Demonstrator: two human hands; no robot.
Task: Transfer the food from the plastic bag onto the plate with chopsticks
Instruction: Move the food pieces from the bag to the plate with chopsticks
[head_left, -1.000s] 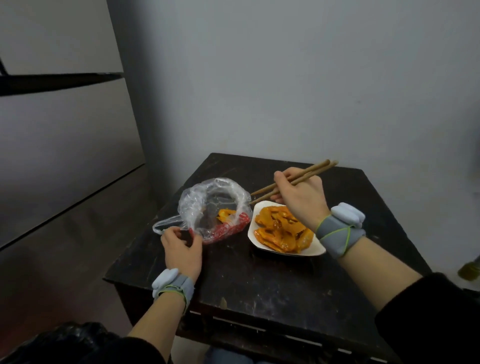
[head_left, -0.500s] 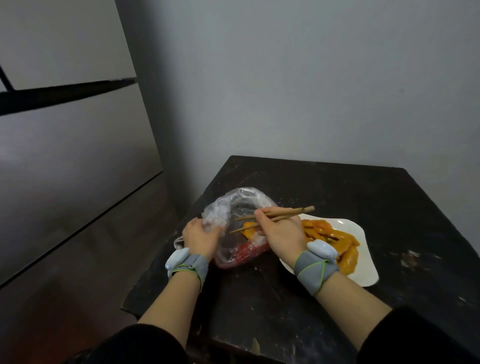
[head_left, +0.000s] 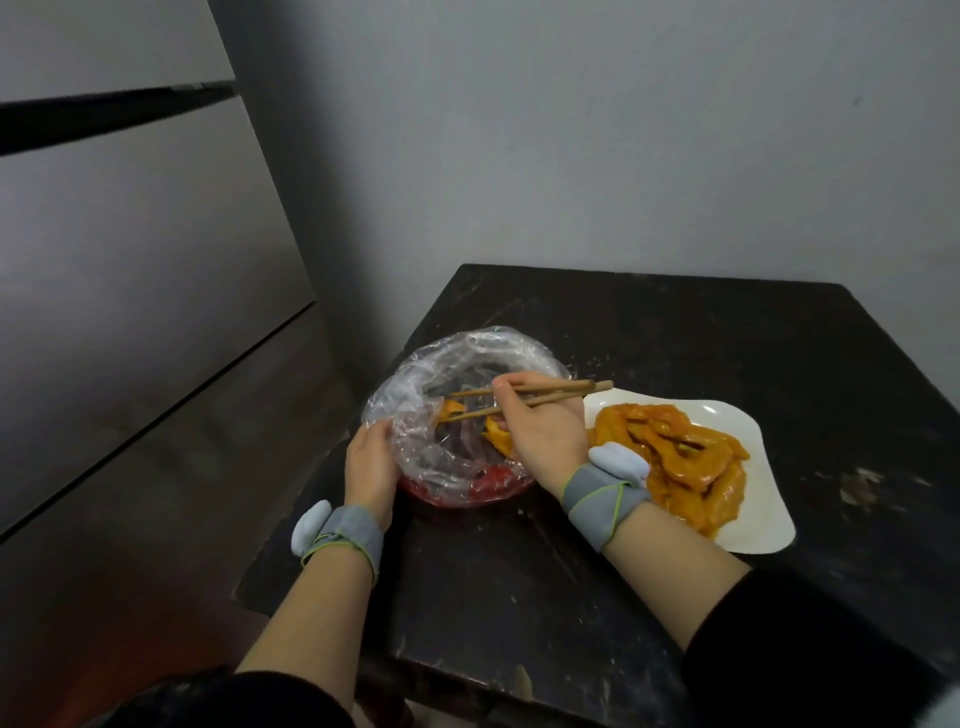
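Observation:
A clear plastic bag (head_left: 441, 457) with a rolled-down rim and a red bottom lies on the dark table's left part. Orange sauced food pieces (head_left: 497, 439) remain inside it. My right hand (head_left: 540, 441) grips wooden chopsticks (head_left: 550, 396) whose tips reach into the bag and pinch an orange piece (head_left: 451, 409). My left hand (head_left: 370, 462) holds the bag's left rim. To the right stands a white plate (head_left: 758, 525) heaped with orange food (head_left: 680, 457).
The small black table (head_left: 675, 332) stands against a grey wall; its left edge lies just beside the bag and its near edge runs under my forearms. A grey panelled surface fills the left. A pale scuff (head_left: 862, 486) marks the table right of the plate.
The chopsticks went from above the plate into the bag and now pinch a piece. My left hand shifted along the bag's rim. The view moved closer and leftward.

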